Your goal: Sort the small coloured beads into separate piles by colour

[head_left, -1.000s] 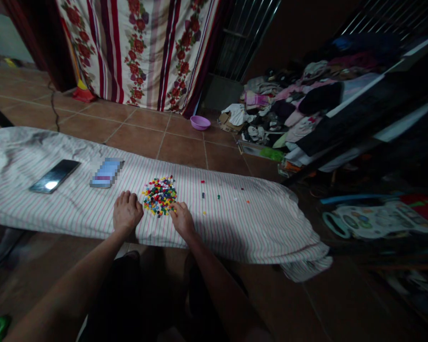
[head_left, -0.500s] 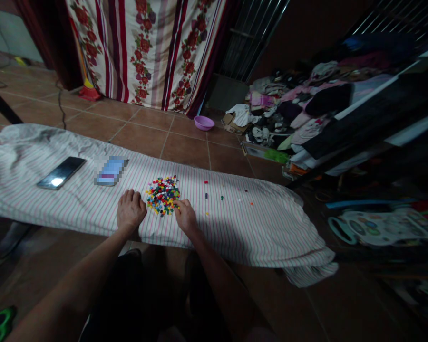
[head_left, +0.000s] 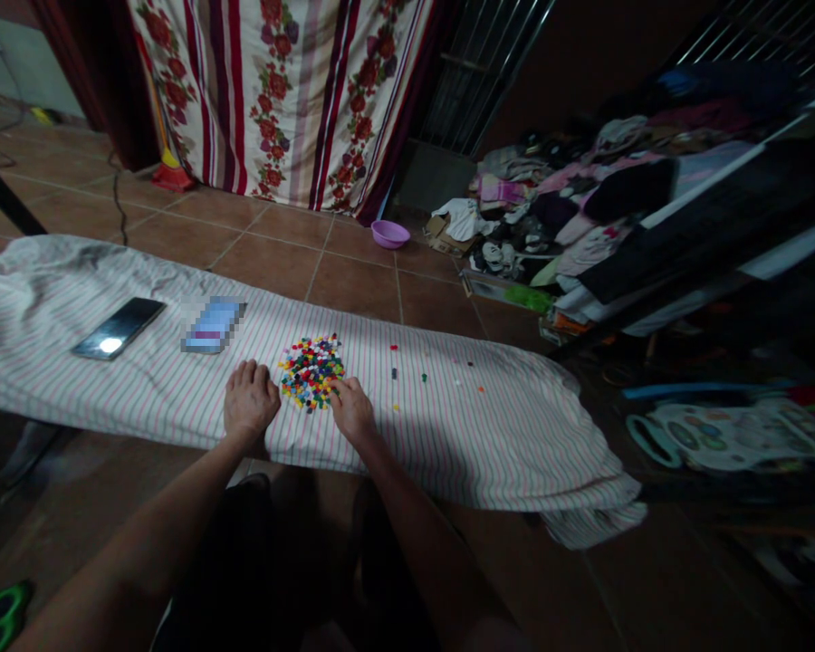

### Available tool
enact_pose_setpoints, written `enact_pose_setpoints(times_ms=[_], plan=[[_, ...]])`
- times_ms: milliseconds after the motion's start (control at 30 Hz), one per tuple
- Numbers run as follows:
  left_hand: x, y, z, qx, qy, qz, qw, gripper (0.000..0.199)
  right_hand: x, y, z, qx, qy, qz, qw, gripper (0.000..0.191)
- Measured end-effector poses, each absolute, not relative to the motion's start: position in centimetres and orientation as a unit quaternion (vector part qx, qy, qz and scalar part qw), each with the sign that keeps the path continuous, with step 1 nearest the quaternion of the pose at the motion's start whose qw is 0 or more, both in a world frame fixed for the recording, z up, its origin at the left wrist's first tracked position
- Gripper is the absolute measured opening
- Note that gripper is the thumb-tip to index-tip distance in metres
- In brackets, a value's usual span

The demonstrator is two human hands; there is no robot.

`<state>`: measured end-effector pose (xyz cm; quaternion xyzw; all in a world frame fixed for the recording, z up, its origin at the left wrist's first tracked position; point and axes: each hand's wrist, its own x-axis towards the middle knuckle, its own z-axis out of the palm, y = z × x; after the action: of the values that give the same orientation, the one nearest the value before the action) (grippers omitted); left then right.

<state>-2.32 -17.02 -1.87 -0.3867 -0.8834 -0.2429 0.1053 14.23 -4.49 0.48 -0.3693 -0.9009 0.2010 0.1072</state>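
Many tiny coloured plastic pieces (head_left: 311,369) lie heaped on a striped cloth (head_left: 489,444), in red, yellow, green, blue, white and black. My right hand (head_left: 353,407) is at the heap's right edge, thumb and forefinger pinched together among the pieces. Whatever is between those fingertips is too small to make out. On the heap's left side my left hand (head_left: 251,398) rests palm down on the cloth, fingers stretched forward and holding nothing. To the right, several single pieces lie apart, among them a dark blue one (head_left: 394,373), a green one (head_left: 424,378) and an orange one (head_left: 481,389).
A dark phone (head_left: 119,328) and a second phone (head_left: 214,326) with a blurred screen lie on the cloth at left. Beyond, a purple basin (head_left: 389,234) stands on the tiled floor, near a large pile of clothes (head_left: 550,199). A floral curtain (head_left: 278,100) hangs behind.
Hardly anything differs. My right hand's fingers have shifted very slightly at the heap's edge; the left hand stays in place, and the whole view has moved a touch.
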Motion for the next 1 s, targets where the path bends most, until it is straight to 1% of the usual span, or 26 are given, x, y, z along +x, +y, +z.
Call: enact_pose_setpoints(times_ms=[267, 467, 733, 1000], plan=[[-2.28, -17.06, -1.9, -0.388, -0.881, -0.249, 0.111, 0.033, 13.91, -4.54, 0.56, -0.353, -0.906, 0.213, 0.099, 0.028], [-2.32, -17.05, -2.08, -0.388, -0.878, -0.253, 0.124, 0.033, 13.99, -4.13, 0.17, -0.352, -0.903, 0.214, 0.12, 0.034], [-2.39, -17.0, -2.16, -0.389, -0.881, -0.239, 0.123, 0.032, 13.79, -4.24, 0.28, -0.343, -0.908, 0.216, 0.107, 0.031], [-2.41, -17.02, -2.13, -0.386, -0.878, -0.26, 0.115, 0.03, 13.6, -4.06, 0.22, -0.339, -0.91, 0.211, 0.115, 0.032]])
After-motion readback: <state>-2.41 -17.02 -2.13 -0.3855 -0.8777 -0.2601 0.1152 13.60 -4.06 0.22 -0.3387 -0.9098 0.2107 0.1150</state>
